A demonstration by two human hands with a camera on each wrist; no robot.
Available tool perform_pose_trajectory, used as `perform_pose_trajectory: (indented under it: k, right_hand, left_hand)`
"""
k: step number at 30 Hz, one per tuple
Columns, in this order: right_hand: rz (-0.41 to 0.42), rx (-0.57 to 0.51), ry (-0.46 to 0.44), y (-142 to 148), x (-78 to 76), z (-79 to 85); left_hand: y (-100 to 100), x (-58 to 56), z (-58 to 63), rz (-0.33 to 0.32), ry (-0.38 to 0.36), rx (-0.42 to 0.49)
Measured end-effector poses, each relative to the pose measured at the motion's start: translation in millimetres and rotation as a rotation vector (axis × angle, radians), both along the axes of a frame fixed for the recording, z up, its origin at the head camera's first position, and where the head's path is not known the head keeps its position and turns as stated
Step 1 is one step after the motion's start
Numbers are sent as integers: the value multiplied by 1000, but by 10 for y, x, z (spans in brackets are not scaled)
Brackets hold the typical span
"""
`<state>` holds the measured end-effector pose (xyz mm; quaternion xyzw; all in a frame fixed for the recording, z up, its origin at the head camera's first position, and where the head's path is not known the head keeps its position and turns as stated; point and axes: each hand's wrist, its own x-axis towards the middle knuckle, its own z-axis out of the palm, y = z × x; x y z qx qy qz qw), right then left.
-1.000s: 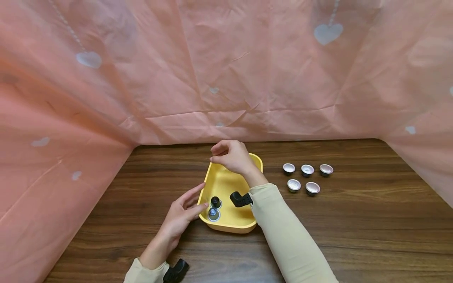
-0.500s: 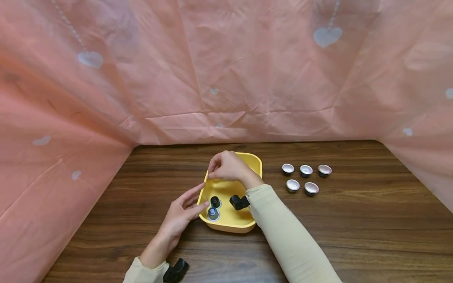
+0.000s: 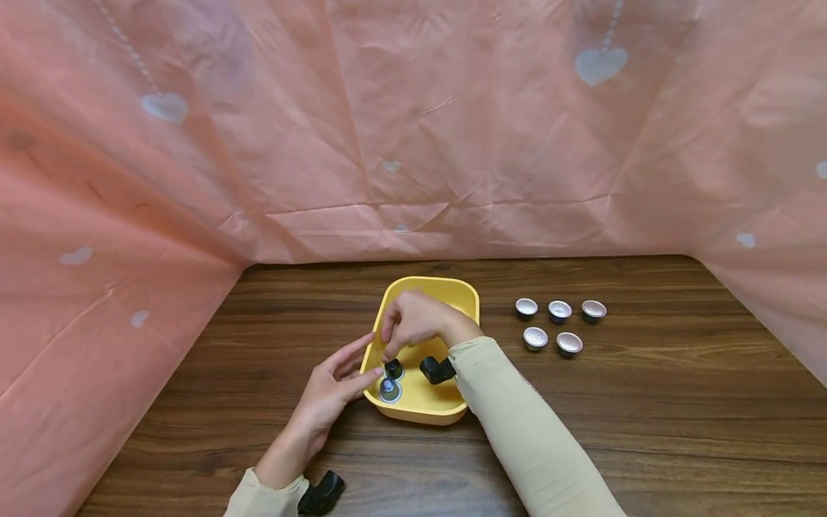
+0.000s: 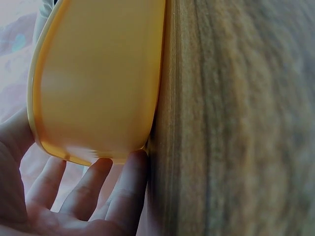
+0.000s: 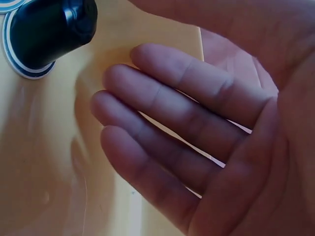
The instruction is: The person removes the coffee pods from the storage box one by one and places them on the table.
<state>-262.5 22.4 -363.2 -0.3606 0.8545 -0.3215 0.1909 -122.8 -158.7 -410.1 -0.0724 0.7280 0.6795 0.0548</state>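
My left hand [image 3: 332, 391] holds the left side of a yellow box [image 3: 429, 415], thumb over the rim and fingers along the outside wall. In the left wrist view several fingertips [image 4: 102, 164] meet the box's side. Inside, at the near left corner, a black coffee capsule [image 3: 393, 370] and a grey-blue coffee capsule [image 3: 390, 389] stand foil side down. My right hand [image 3: 416, 319] reaches down into the box, its fingertips just beyond the black capsule. In the right wrist view its fingers [image 5: 162, 103] are loosely bent, with nothing between them and the dark capsule [image 5: 51, 34] close by.
Right of the box, several coffee capsules [image 3: 560, 311] stand foil side up in two rows on the wooden table [image 3: 646, 416]. A pink cloth with hearts [image 3: 452, 143] hangs behind the table and along its sides. Both wrists wear a black camera [image 3: 321, 495].
My right hand has come from the far left rim of the box toward me and down, to the black capsule. The left hand stays at the rim; the capsules stand as before.
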Motion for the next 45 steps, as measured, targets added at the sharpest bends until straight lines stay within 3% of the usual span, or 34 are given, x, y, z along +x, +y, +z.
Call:
perform_pose_trajectory:
  k: [17, 45]
  right_hand:
    - [41, 72, -112, -12, 61, -1]
    - [42, 74, -64, 11, 51, -51]
  left_hand:
    - [-3, -7, -4, 3, 4, 4]
    - [-4, -2, 0, 4, 3, -14]
